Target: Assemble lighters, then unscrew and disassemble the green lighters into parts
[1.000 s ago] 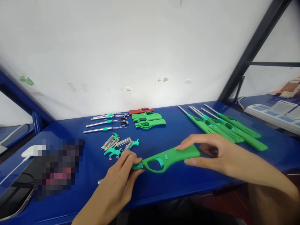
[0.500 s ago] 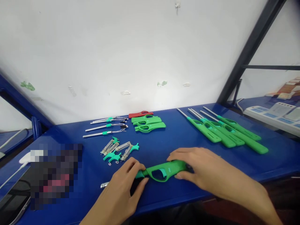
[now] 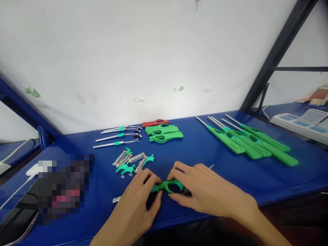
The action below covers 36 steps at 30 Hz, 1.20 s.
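A green long-nosed lighter (image 3: 167,186) lies crosswise near the table's front edge, between my hands. My left hand (image 3: 140,196) is closed round its neck, where a teal collar joins the metal tube, whose slotted tip pokes out on the left. Fingers of my right hand (image 3: 191,184) pinch the green body beside the trigger opening and hide most of the handle. Just beyond my left hand lie several clear fuel tubes (image 3: 137,158), teal triggers (image 3: 125,169) and two tiny metal clips (image 3: 126,176).
Farther back are metal tubes with wires (image 3: 109,145), green handle shells (image 3: 166,136) and a red shell (image 3: 155,123). Several lighters with green handles (image 3: 230,143) lie at the right. On the left rests a phone (image 3: 17,218) beside a blurred-out item. A wall closes off the back.
My right hand has slid left along the lighter, from the handle's end to near the trigger opening. My left hand keeps its hold on the neck. The view has shifted slightly.
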Each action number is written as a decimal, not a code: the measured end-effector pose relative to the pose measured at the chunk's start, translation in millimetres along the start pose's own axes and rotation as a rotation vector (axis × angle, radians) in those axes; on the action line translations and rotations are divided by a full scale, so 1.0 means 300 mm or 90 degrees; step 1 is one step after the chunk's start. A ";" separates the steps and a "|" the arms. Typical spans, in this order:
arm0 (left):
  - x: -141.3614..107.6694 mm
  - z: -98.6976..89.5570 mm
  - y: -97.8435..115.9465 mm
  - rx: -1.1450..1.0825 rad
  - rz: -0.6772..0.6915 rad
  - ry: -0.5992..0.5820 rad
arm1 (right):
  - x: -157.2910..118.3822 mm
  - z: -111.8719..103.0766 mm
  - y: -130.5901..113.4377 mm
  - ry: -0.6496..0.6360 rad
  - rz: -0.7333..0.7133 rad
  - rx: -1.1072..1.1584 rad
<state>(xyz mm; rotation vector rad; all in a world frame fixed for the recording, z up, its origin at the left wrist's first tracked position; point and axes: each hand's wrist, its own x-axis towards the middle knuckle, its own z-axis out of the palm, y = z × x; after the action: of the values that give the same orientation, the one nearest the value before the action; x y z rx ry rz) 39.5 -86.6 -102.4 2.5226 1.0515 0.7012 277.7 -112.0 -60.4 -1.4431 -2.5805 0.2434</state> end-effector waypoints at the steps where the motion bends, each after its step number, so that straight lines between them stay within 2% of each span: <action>1: 0.002 -0.001 0.002 0.001 0.000 -0.004 | 0.003 -0.002 0.001 -0.001 -0.002 0.007; 9: 0.003 -0.018 0.013 0.000 -0.008 -0.024 | 0.012 -0.002 0.008 0.030 0.013 0.092; 14: 0.002 -0.016 0.009 0.002 -0.016 -0.013 | -0.019 -0.036 0.012 0.078 0.035 0.187; 17: 0.000 -0.014 0.008 0.007 -0.009 -0.007 | -0.053 -0.073 0.032 0.133 0.043 0.220; 20: -0.003 -0.013 0.007 0.015 0.000 -0.007 | -0.077 -0.102 0.072 0.218 0.088 0.214; 22: -0.007 -0.011 0.002 0.021 0.007 -0.005 | -0.079 -0.105 0.111 0.247 0.122 0.189; 29: -0.001 -0.004 -0.004 0.071 0.085 0.019 | -0.032 -0.039 0.254 0.161 0.180 0.091; 33: 0.043 0.011 0.028 0.104 0.167 0.044 | -0.043 -0.058 0.245 0.131 0.189 0.096; 36: 0.071 0.039 0.045 0.116 0.183 0.042 | -0.077 -0.086 0.215 0.086 0.190 0.119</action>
<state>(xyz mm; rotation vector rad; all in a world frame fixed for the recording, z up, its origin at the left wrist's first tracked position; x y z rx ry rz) 66.8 -81.5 -99.2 2.8631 0.8129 0.8025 348.8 -96.8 -51.8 -1.7049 -2.1675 0.3999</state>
